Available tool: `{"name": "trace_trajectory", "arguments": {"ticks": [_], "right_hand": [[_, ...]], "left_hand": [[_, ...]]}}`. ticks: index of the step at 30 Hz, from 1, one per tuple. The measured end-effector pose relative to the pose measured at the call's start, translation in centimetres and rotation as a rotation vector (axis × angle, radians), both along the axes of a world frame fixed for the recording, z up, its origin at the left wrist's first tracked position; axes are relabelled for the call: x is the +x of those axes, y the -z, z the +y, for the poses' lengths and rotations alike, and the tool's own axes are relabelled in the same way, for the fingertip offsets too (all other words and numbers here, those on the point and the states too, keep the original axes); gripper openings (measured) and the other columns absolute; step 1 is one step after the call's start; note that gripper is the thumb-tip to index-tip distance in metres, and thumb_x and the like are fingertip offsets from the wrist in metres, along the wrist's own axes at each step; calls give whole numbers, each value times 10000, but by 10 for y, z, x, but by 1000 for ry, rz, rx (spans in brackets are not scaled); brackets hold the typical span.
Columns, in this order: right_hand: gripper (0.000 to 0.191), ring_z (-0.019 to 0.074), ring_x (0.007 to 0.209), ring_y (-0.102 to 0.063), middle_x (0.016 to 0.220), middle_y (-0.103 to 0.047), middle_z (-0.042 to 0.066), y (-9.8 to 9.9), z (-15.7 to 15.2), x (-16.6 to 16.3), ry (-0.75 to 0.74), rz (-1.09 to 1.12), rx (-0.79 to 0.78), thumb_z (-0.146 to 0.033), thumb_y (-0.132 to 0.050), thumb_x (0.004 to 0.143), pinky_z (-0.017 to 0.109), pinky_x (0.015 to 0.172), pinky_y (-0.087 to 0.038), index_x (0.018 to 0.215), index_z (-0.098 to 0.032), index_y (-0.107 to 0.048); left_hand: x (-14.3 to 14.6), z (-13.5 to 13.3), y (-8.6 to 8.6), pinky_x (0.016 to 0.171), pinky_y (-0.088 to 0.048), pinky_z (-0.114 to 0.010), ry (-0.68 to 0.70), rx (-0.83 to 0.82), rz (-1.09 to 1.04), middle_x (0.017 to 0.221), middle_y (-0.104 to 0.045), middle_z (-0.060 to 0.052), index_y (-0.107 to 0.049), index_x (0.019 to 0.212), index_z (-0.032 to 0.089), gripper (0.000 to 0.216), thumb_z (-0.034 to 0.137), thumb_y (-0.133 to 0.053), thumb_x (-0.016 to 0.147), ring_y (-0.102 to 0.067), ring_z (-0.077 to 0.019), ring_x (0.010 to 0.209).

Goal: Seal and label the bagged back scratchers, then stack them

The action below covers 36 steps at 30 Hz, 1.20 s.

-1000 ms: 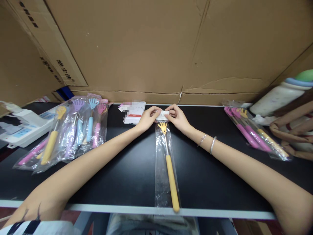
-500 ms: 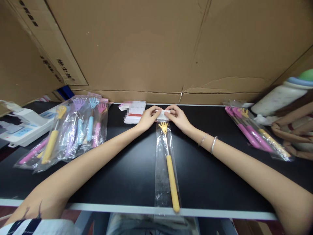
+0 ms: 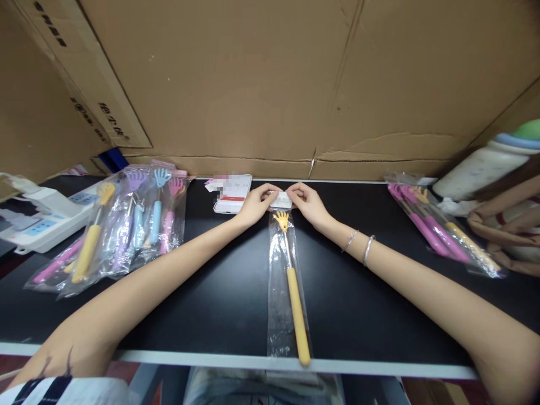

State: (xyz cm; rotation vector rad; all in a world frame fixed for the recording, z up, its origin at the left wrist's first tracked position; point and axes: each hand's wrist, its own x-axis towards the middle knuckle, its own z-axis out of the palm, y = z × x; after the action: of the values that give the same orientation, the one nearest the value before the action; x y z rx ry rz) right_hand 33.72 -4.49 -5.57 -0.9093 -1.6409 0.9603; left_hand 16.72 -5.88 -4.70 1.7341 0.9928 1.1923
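Cardboard sheets (image 3: 261, 84) wall in the back of a black table (image 3: 211, 298), and all the work sits close against them. At the far middle of the table the left hand (image 3: 254, 205) and the right hand (image 3: 309, 203) meet, fingertips pinched narrow on the two ends of a white flap (image 3: 280, 198) at the top of a clear bag (image 3: 283, 292). The bag lies flat and runs from the hands straight back to the near edge of the table. Inside it is a yellow back scratcher (image 3: 292, 292), its small hand-shaped head just below the flap and its handle reaching the near edge. Two bracelets (image 3: 358, 245) circle the right wrist.

Just left of the hands, touching distance from the left fingers, a phone (image 3: 232, 193) lies face up by the cardboard. Farther left of the hands rests a pile of bagged scratchers (image 3: 126, 225) in yellow, purple, blue and pink, and beyond it a white power strip (image 3: 29, 216). Well to the right of the hands lies another bagged bundle (image 3: 439, 230), mostly pink, with a bottle (image 3: 485, 163) on its side behind it.
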Motion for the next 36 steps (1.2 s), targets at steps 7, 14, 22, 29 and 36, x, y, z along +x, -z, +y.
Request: {"name": "trace_trajectory", "arguments": {"ticks": [7, 14, 22, 29, 36], "right_hand": [[283, 129, 631, -564, 676, -575, 2, -2, -2, 0, 49, 9, -19, -446, -655, 728, 268, 566, -502, 772, -186, -551], [291, 127, 613, -563, 668, -578, 3, 0, -1, 0, 56, 12, -5, -452, -661, 720, 265, 554, -496, 750, -186, -548], [215, 142, 681, -576, 716, -617, 16, -2, -1, 2, 128, -57, 96, -390, -638, 747, 298, 679, -472, 736, -186, -573], [192, 144, 670, -571, 709, -618, 18, -1, -1, 2, 130, -53, 90, -366, -627, 747, 297, 670, -450, 726, -181, -579], [215, 153, 667, -575, 699, -619, 23, 0, 0, 3, 129, -38, 80, -386, -638, 736, 305, 669, -451, 710, -181, -577]], "left_hand": [[0, 2, 3, 564, -506, -222, -4, -3, -14, 856, -618, -38, -595, 916, 148, 205, 321, -525, 830, -594, -153, 775], [0, 1, 2, 575, -510, -214, 2, -4, -18, 850, -618, -38, -599, 912, 137, 202, 310, -529, 832, -592, -145, 770], [0, 2, 3, 576, -521, -201, 7, -40, -54, 909, -624, -49, -597, 917, 139, 199, 301, -498, 861, -600, -146, 811], [0, 4, 5, 575, -521, -194, 6, -31, -47, 902, -629, -50, -615, 912, 136, 207, 305, -506, 861, -606, -148, 817], [-1, 4, 4, 586, -527, -206, 14, -41, -53, 909, -639, -58, -620, 901, 130, 217, 314, -512, 856, -606, -153, 826]]}}
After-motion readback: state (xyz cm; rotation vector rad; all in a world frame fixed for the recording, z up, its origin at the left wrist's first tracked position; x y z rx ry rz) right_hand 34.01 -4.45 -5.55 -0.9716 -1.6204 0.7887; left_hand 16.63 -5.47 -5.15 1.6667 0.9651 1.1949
